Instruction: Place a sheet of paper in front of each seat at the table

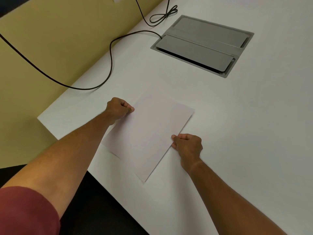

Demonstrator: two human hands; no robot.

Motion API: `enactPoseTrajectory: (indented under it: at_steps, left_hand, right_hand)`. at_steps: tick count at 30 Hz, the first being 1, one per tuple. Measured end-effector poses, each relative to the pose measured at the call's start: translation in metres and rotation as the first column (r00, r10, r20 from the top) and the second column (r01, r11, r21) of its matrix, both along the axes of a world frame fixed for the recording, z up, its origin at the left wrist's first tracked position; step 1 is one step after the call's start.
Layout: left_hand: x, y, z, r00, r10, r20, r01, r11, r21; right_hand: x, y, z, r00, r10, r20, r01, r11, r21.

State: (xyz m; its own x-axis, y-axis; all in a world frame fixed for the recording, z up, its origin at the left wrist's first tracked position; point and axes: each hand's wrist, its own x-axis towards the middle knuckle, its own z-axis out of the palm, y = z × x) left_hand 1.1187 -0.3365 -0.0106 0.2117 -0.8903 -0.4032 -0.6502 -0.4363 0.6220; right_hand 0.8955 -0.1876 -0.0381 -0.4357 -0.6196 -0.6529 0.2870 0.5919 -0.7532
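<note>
A white sheet of paper [149, 133] lies turned at an angle near the corner of the white table [237, 133], low over or on its top. My left hand [118, 110] pinches the sheet's left edge, fingers curled. My right hand [188, 145] pinches its right edge. The near corner of the sheet points toward me. No seat is visible in the view.
A grey cable hatch [201, 44] with two lids is set into the table behind the sheet. A black cable [111, 53] runs from the hatch across the table and off its left edge. A yellow wall [50, 48] stands left; the dark floor [94, 209] shows at the near edge.
</note>
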Motion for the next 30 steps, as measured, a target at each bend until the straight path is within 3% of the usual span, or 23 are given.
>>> enactPoseTrajectory:
  at_steps: [11, 24, 27, 30]
  left_hand:
    - [0.003, -0.002, -0.017, 0.999, 0.03, 0.027, -0.029, 0.999, -0.033]
    - [0.007, 0.004, -0.019, 0.998, 0.021, 0.054, -0.015, 0.995, -0.097]
    - [0.006, 0.012, -0.019, 0.994, 0.014, 0.107, 0.002, 0.989, -0.151]
    - [0.001, 0.025, -0.012, 0.973, -0.081, 0.217, 0.118, 0.979, -0.165]
  right_hand:
    - [0.005, -0.005, -0.003, 0.975, 0.065, -0.214, -0.056, 0.997, 0.045]
    - [0.006, -0.007, -0.001, 0.948, 0.141, -0.284, -0.114, 0.987, 0.109]
    - [0.004, -0.006, 0.001, 0.9, 0.212, -0.38, -0.18, 0.977, 0.119]
    - [0.003, -0.004, 0.01, 0.855, 0.249, -0.454, -0.227, 0.968, 0.104]
